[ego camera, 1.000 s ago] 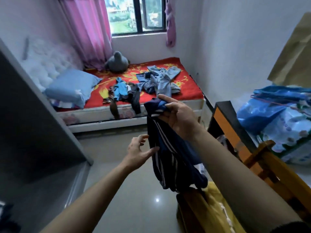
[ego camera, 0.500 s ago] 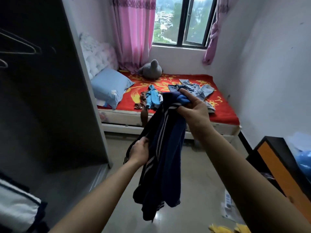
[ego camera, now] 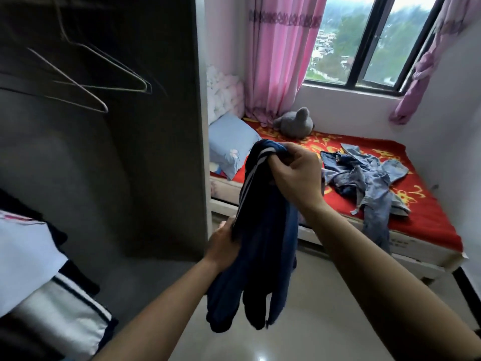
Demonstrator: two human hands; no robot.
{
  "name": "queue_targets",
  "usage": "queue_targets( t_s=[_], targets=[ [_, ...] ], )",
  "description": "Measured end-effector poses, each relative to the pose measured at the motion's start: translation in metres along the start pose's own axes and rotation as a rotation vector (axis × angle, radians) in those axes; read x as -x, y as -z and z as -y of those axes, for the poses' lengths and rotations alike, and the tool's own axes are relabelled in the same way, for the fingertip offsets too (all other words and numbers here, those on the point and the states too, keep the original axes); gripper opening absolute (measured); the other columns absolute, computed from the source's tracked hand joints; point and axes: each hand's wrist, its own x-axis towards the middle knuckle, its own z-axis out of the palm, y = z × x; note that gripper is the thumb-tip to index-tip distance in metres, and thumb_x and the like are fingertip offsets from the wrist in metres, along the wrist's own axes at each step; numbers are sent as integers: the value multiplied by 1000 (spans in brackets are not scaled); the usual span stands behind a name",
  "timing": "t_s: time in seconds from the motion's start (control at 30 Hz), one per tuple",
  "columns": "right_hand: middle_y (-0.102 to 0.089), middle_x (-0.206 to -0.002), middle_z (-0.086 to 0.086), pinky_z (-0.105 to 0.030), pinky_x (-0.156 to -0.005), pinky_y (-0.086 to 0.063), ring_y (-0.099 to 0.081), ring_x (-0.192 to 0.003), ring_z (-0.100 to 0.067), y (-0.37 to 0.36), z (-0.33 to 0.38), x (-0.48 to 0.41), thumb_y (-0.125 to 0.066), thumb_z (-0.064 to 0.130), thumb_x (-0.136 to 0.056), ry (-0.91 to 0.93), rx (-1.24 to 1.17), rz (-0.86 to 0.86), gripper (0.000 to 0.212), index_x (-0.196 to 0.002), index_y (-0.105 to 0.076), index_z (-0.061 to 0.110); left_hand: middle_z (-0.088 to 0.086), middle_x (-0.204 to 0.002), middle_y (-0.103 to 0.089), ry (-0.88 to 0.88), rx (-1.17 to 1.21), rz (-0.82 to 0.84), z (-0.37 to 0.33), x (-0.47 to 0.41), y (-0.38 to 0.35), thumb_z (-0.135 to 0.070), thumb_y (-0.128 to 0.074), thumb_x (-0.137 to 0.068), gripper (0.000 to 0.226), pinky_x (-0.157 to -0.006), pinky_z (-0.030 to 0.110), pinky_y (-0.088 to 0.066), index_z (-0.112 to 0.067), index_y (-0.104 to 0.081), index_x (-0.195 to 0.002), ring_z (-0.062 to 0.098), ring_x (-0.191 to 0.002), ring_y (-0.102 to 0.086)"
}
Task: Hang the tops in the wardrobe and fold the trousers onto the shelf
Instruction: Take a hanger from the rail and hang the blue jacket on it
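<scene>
Navy striped garment [ego camera: 263, 230] hangs bunched just right of the open wardrobe [ego camera: 156, 126], our right hand [ego camera: 294, 175] with its grip clenched on the top and our left hand [ego camera: 223, 243] grasping lower down. Bunched so, we judge it may slide off the thin wire hangers [ego camera: 104, 82] inside.

A single wide-angle camera sits on the person's head. It faces forward and tilts down, looking across the room to the bed [ego camera: 429, 220] and the window [ego camera: 364, 40] on the far wall. The open wardrobe [ego camera: 130, 178] is very near and fills the left half, with blurred hangers [ego camera: 104, 82] at upper left. Both forearms come in from the bottom edge. The left grip [ego camera: 223, 241] and right grip [ego camera: 294, 175] hold a garment [ego camera: 265, 243] close under the lens at centre, with the floor [ego camera: 312, 321] below. Straight lines bow toward the edges.
</scene>
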Motion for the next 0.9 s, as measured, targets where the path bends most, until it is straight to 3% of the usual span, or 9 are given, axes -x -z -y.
queue_targets(
  t_s=[0.1,0.17,0.27,0.4,0.5,0.6,0.7,0.83,0.9],
  targets=[
    [-73,-74,10,-43,-68,-58,-68,-67,-9,-19,-23,-47,-62,31,-81,-37,-68,-82,21,-92,-76,20,1,-90,-67,107,10,-76,11,-22,28,-44,-50,-98,16,-68,32,-44,-29,-54,-102,25,-83,-64],
    [-74,-78,8,-43,-74,-57,-69,-73,-11,-28,-44,-78,-59,36,-80,-52,-29,-67,27,-95,-76,21,1,-74,-62,145,-57,-176,21,-39,53,-43,-53,-96,23,-61,32,-40,-27,-45,-83,27,-73,-61],
    [-75,-87,-4,-34,-76,-51,-69,-85,-25,-43,-76,-115,-57,36,-82,-37,139,31,28,-96,-73,18,5,-75,-63,216,-161,-378,33,-62,100,-33,-58,-92,23,-63,39,-45,-24,-41,-79,35,-78,-62],
    [-70,-93,-15,-34,-66,-35,-65,-91,-39,-69,-110,-159,-49,50,-89,-29,498,196,40,-91,-71,16,-7,-67,-57,263,-121,-611,11,-97,167,-39,-67,-87,28,-63,36,-44,-24,-45,-76,22,-68,-57],
    [-61,-98,-9,-36,-66,-42,-63,-90,-36,-98,-130,-183,-50,53,-90,174,596,291,45,-83,-72,15,-6,-69,-57,225,-128,-756,-11,-114,205,-35,-68,-87,26,-63,36,-41,-22,-48,-79,17,-67,-53],
    [-57,-117,-9,-44,-74,-51,-62,-99,-36,-138,-145,-192,-58,32,-93,322,450,469,27,-110,-69,15,-6,-74,-60,234,-219,-830,-27,-115,226,-34,-66,-86,19,-67,37,-45,-24,-50,-84,17,-72,-58],
    [-62,-114,-5,-43,-70,-57,-67,-93,-33,-181,-143,-193,-56,14,-90,460,395,667,40,-129,-56,24,-3,-76,-64,281,-342,-791,-34,-108,232,-16,-65,-85,14,-68,37,-47,-19,-53,-88,19,-72,-62],
    [-56,-91,1,-43,-62,-56,-64,-79,-26,-223,-130,-198,-53,16,-90,451,399,675,13,-100,-58,23,-4,-92,-58,432,-472,-666,-27,-80,255,3,-59,-75,39,-73,26,-39,-16,-53,-108,18,-87,-58],
    [-54,-87,0,-43,-62,-54,-62,-78,-28,-239,-123,-205,-53,14,-90,395,338,651,5,-91,-54,19,-1,-99,-53,467,-573,-692,-16,-63,271,10,-56,-70,50,-80,22,-37,-13,-56,-115,18,-94,-55]
  ],
)
